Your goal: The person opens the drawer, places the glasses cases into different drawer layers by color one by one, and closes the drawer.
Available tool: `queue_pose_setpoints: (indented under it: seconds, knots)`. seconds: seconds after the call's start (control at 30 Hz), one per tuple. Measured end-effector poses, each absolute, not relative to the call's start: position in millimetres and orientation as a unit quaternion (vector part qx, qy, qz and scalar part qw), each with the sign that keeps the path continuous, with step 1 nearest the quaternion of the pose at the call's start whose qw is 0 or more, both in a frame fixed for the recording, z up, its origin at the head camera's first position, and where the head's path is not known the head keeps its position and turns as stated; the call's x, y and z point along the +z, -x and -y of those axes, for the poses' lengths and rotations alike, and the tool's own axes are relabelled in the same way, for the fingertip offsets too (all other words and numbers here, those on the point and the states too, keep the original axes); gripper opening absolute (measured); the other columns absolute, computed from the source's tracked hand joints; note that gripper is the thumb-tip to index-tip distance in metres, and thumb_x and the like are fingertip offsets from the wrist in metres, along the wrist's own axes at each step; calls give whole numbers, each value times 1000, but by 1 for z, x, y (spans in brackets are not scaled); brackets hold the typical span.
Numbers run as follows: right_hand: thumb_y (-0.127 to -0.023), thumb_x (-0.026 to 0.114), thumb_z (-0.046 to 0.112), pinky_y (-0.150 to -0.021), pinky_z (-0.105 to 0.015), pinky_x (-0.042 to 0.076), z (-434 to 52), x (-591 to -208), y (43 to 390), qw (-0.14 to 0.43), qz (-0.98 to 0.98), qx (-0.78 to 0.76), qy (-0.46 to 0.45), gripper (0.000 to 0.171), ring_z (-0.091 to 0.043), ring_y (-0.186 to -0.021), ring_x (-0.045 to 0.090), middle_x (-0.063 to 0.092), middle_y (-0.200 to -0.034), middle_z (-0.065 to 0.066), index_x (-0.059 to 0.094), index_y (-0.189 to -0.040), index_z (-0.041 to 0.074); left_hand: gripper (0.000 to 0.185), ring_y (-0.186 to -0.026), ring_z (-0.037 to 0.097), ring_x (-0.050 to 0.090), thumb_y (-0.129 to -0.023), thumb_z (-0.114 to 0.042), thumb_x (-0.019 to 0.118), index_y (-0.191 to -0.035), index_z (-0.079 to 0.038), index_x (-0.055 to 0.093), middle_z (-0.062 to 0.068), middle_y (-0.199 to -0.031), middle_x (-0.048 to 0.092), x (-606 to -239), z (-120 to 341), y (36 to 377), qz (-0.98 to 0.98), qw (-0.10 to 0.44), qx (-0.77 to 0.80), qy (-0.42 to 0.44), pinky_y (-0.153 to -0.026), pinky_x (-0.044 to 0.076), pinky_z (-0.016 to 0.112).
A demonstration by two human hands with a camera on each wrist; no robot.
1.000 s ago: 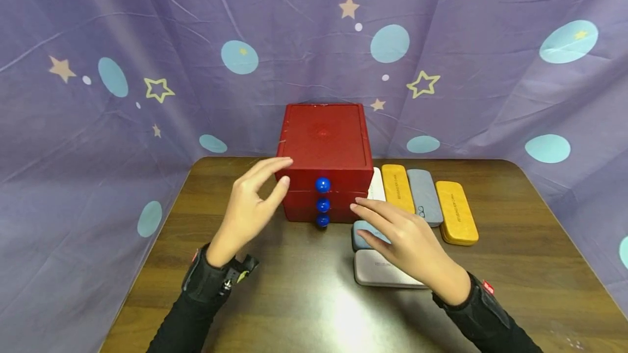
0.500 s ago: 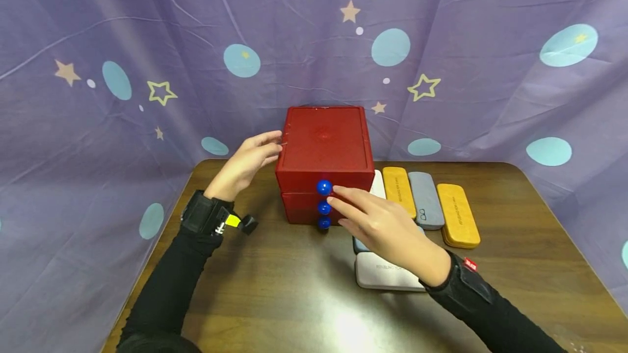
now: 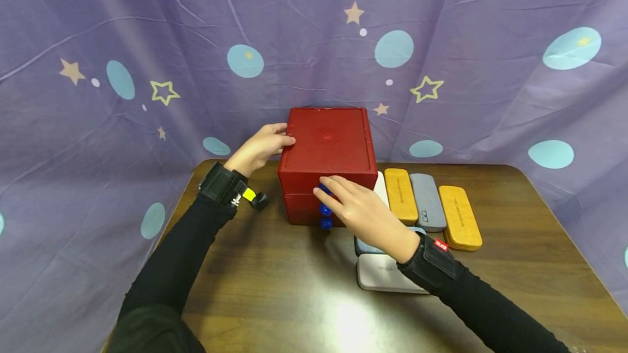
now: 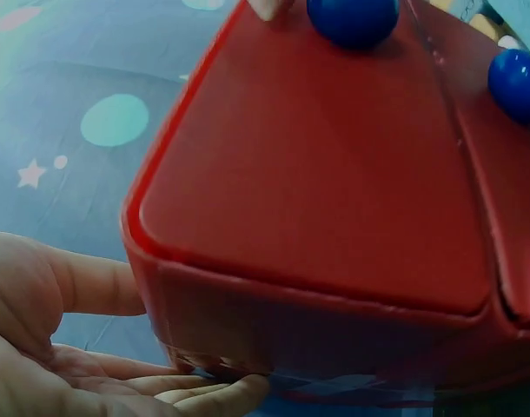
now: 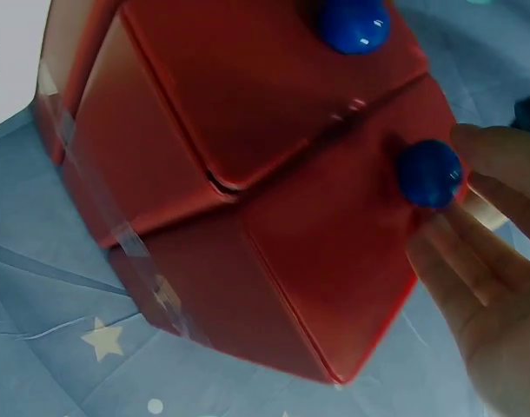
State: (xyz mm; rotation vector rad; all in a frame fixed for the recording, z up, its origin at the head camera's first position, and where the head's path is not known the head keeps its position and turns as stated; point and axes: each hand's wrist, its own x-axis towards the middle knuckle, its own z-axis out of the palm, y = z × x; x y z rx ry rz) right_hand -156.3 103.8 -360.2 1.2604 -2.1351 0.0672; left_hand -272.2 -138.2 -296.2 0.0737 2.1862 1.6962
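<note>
A red drawer box [image 3: 327,140] with a column of round blue knobs stands at the back of the wooden table. My left hand [image 3: 260,147] steadies its left side, the thumb over the top edge; in the left wrist view the fingers [image 4: 217,398] lie fairly straight against the side wall. At the front, my right hand [image 3: 365,215] has its fingertips at the top knob, largely covering it in the head view. The right wrist view shows that blue knob [image 5: 428,174] between thumb and fingers. Below it are the middle knob [image 3: 325,210] and the bottom knob [image 3: 326,223].
Right of the box lie glasses cases: a white one [image 3: 381,189], a yellow one [image 3: 400,196], a grey-blue one [image 3: 428,201] and another yellow one [image 3: 460,217]. Nearer are a blue case [image 3: 367,248] and a silver one [image 3: 387,274]. A purple curtain [image 3: 314,31] hangs behind the table.
My left hand has moved from the box's front left corner back to its left side and now touches it. My right hand has moved left from over the cases to the top knob.
</note>
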Motion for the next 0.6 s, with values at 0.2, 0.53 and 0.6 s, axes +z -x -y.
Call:
queue_pose_setpoints:
  seconds: [0.2, 0.53, 0.6]
  knots:
    - [-82, 81, -2, -94, -35, 59, -98, -370, 166, 355, 800, 11, -484, 48, -31, -114, 61, 64, -124, -19, 67, -129, -1, 55, -133, 33, 54, -104, -4, 46, -157, 5, 29, 22, -148, 50, -293, 134, 284, -789, 207, 579, -5, -116, 43, 44]
    - [-89, 70, -5, -83, -30, 60, -89, -374, 171, 371, 800, 11, -472, 32, -29, -107, 58, 63, -117, -19, 69, -121, -5, 30, -98, 19, 62, -105, -5, 48, -130, 10, 55, 9, -105, 60, -287, 133, 289, -817, 212, 536, 0, -107, 51, 41]
    - [-89, 71, -6, -82, -30, 59, -88, -375, 172, 371, 801, 13, -470, 31, -29, -106, 58, 62, -116, -19, 70, -120, -5, 19, -91, 17, 61, -104, -5, 50, -114, 8, 60, 6, -95, 59, -285, 134, 291, -822, 213, 528, 3, -104, 52, 41]
